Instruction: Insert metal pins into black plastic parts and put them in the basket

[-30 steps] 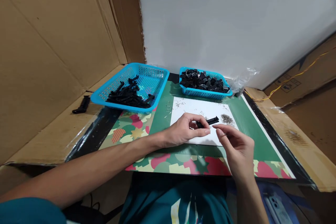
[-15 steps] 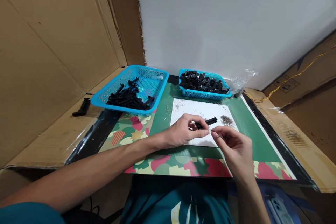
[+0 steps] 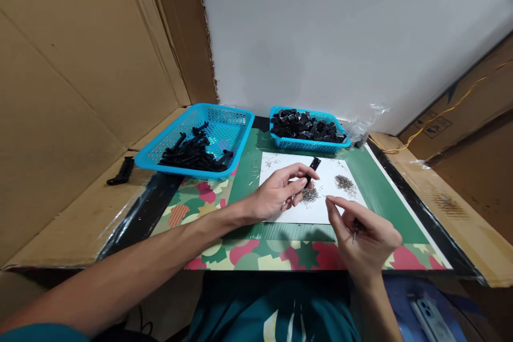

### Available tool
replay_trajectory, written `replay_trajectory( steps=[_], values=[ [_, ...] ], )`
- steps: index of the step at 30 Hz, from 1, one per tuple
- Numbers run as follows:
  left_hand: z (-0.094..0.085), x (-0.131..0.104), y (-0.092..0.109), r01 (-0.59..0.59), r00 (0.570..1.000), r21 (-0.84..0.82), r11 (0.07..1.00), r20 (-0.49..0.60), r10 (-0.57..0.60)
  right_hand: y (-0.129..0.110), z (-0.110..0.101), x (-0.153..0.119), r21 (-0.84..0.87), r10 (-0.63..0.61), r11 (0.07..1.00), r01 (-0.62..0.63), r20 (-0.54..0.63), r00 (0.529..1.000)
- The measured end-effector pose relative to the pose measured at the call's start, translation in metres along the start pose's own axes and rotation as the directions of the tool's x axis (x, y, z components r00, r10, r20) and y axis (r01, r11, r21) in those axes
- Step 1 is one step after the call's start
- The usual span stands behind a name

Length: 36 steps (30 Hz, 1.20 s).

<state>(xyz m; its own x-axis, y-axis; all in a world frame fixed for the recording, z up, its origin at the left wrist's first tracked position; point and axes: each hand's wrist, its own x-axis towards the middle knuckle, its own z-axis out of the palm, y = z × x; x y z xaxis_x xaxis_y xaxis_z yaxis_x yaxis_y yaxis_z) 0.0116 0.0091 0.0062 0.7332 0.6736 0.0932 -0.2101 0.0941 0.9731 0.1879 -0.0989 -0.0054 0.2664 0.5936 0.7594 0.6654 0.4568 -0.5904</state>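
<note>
My left hand [image 3: 282,189] is closed on a narrow black plastic part [image 3: 315,164], which points up and away over the white sheet [image 3: 320,214]. Thumb and forefinger of my right hand [image 3: 364,230] pinch together, with a thin sliver, perhaps a metal pin [image 3: 324,196], at their tips. Something dark with a metal tip [image 3: 354,236] is tucked in the right palm; its kind is hidden. Beneath the black part lies a pile of tiny metal pieces [image 3: 309,195]. A second pile [image 3: 343,183] lies farther right on the sheet.
A blue basket [image 3: 146,159] of long black parts stands back left; another blue basket [image 3: 308,145] of short black pieces stands behind the sheet. One black part [image 3: 122,171] lies on cardboard at left. A clear plastic bag [image 3: 364,125] sits back right. A phone [image 3: 430,318] lies below the table.
The black part has swung from lying sideways to pointing away from me. My hands have moved apart, and the right one has turned, showing the metal tip in its palm.
</note>
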Motion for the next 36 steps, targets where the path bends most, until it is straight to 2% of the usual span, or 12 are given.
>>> replay_trajectory(
  steps=[4,8,18,26,32,36],
  values=[
    [0.000,0.000,0.005,-0.046,0.999,-0.107,0.993,0.001,0.046,-0.004,0.008,0.001,-0.009,-0.048,0.999,0.047,-0.032,0.998],
    [0.000,-0.002,0.008,-0.053,0.998,-0.065,0.996,0.028,0.055,-0.008,0.011,0.005,-0.023,-0.066,0.998,0.067,0.011,0.998],
    [-0.002,0.001,0.003,-0.144,0.990,-0.047,0.988,-0.014,0.144,-0.004,0.010,0.003,-0.083,-0.214,0.972,0.221,0.086,0.973],
    [-0.003,0.002,0.006,-0.135,0.990,-0.085,0.987,-0.055,0.130,-0.007,0.005,0.012,-0.043,-0.284,0.955,0.293,0.150,0.947],
    [-0.001,0.002,0.011,-0.119,0.991,-0.014,0.993,-0.056,0.118,-0.009,0.004,0.015,-0.029,-0.331,0.941,0.337,0.128,0.935],
    [-0.001,0.001,0.012,-0.134,0.990,-0.024,0.991,-0.033,0.134,-0.008,0.005,0.014,-0.008,-0.332,0.942,0.336,0.129,0.934]
  ],
)
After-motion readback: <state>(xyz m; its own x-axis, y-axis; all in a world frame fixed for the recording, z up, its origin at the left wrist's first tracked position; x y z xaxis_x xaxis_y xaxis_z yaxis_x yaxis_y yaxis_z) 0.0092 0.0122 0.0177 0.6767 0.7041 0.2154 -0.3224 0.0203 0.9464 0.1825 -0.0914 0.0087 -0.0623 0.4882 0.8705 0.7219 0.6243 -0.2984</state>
